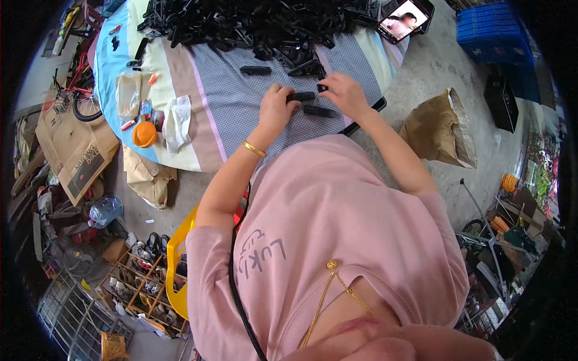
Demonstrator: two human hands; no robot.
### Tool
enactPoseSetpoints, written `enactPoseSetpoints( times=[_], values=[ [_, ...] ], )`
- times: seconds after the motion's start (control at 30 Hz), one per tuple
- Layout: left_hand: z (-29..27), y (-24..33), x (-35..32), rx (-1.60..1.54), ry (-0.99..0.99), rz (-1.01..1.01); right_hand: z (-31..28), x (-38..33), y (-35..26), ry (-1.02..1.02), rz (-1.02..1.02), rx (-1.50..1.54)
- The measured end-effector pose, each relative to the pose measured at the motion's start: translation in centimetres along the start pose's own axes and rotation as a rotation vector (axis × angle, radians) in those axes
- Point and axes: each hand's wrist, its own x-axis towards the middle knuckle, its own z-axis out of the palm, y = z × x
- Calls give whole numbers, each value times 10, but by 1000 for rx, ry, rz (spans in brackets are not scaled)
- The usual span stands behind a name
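My left hand point(277, 109) is closed on one end of an oblong black plastic piece point(301, 96), just over the cloth. Close to its other end, my right hand point(345, 94) pinches a small black part point(323, 88); I cannot make out its exact shape. A similar black piece point(320, 111) lies on the cloth below my hands. Another black piece point(255, 70) rests up and left of them. Beyond my fingers spreads a big heap of black plastic parts point(241, 27), its nearest pieces almost reaching my right hand.
A striped, patterned cloth point(211, 75) covers the table. At its left are an orange round object point(144, 134), a crumpled white wrapper point(177, 123) and a clear bag point(128, 96). A phone point(405, 21) stands at the far right. An open brown paper sack point(439, 129) sits on the floor.
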Motion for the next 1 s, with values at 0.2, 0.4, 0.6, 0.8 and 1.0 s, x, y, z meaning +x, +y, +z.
enactPoseSetpoints(
  times=[0.2,0.4,0.6,0.8,1.0],
  values=[
    [-2,-4,1,8,-20,-18,9,5,-12,-107,-118,-163],
    [1,-10,4,10,-21,44,17,13,-15,-150,-192,-200],
    [1,-9,8,90,-52,92,29,14,-13,-124,-156,-100],
    [-35,-13,30,65,-294,232,9,24,-21,-249,19,-28],
    [-58,-49,51,439,92,146,12,44,-18,20,-152,-260]
  ],
)
